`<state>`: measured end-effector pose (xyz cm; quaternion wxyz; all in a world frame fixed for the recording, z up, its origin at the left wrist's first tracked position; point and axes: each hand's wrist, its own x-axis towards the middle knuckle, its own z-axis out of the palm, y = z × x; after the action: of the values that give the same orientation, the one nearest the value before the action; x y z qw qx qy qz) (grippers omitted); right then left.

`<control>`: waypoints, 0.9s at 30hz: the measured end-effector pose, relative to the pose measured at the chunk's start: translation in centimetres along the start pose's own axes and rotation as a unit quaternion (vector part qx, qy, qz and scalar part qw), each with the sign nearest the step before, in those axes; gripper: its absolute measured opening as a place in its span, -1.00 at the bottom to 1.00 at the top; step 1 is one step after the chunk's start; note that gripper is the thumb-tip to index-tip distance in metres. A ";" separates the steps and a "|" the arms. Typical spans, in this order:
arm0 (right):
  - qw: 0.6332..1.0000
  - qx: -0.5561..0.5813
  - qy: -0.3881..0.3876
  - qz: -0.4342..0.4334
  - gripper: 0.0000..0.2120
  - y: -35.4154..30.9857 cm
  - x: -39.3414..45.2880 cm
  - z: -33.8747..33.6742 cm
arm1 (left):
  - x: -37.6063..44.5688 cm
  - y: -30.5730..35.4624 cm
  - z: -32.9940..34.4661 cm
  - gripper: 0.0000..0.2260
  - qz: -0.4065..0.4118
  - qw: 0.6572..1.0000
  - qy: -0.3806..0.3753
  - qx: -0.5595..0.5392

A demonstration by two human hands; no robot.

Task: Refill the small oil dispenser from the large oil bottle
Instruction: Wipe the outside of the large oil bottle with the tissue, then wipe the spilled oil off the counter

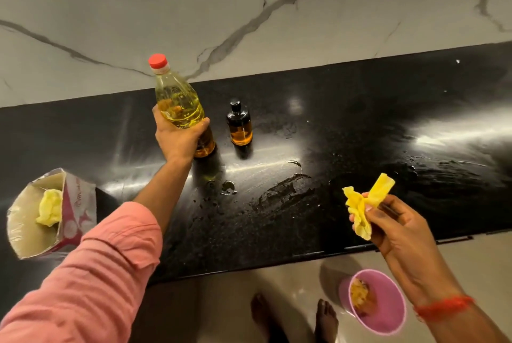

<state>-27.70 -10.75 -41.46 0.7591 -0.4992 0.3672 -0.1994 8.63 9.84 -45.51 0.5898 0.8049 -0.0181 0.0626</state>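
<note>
The left hand (177, 137) grips the capped large oil bottle (180, 105) around its middle, upright on the counter (360, 126). The small dispenser (239, 126) stands just right of it, untouched. The right hand (393, 223) pinches a crumpled yellow tissue (363, 204), well apart from both.

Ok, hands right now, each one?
Left hand: grips the oil bottle.
Right hand: pinches a crumpled yellow tissue.

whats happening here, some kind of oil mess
A person's left hand grips a large clear plastic oil bottle with a red cap, cap on, on the black glossy counter. The right hand holds a crumpled oily yellow tissue. The small dark glass dispenser stands capped beside the bottle, with oil smears in front.
</note>
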 end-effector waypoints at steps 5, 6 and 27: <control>0.999 0.027 0.017 0.004 -0.78 0.6 0.1 -0.1 | -0.2 -0.6 -0.1 -0.17 0.013 0.999 -0.030 -0.013; 0.999 0.037 0.023 0.002 -0.73 0.6 0.2 -0.3 | -0.3 -0.7 -0.1 -0.15 0.014 0.999 -0.033 -0.016; 0.863 -0.415 0.219 -0.187 -0.84 -2.0 8.8 -17.1 | -25.1 3.4 -6.9 -0.37 -0.076 0.984 -0.068 -0.148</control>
<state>-34.83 -27.95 -46.73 0.3305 -0.7708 0.4724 -0.2711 -17.15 14.30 -43.34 0.7029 0.7101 -0.0065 -0.0405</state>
